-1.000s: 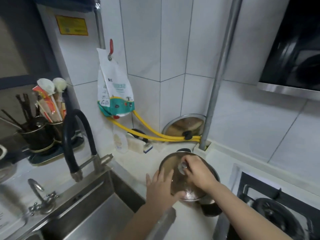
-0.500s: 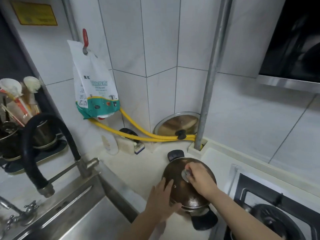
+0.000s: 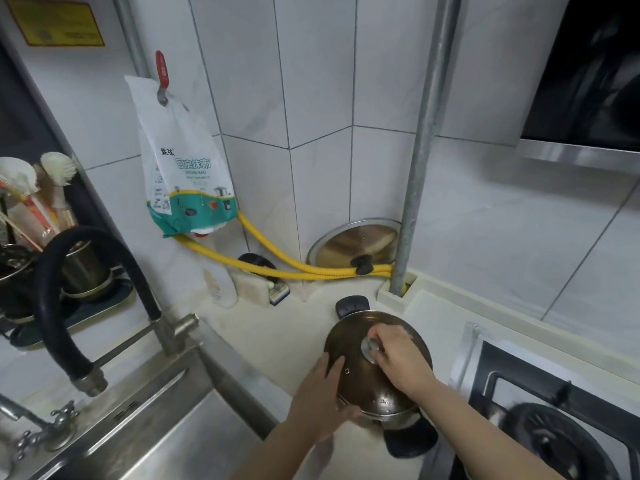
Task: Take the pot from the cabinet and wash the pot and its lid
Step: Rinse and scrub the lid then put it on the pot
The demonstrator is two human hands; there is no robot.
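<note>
Now both hands point(image 3: 356, 375) hold the pot lid point(image 3: 360, 379)

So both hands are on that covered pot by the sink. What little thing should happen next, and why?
Probably lift the lid straight off. The right hand already pinches its knob, the left hand steadies the rim, and the pot sits closed on the counter beside the sink, unwashed.

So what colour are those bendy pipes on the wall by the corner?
The hoses are bright yellow, seen in the head view, the only view.
</note>
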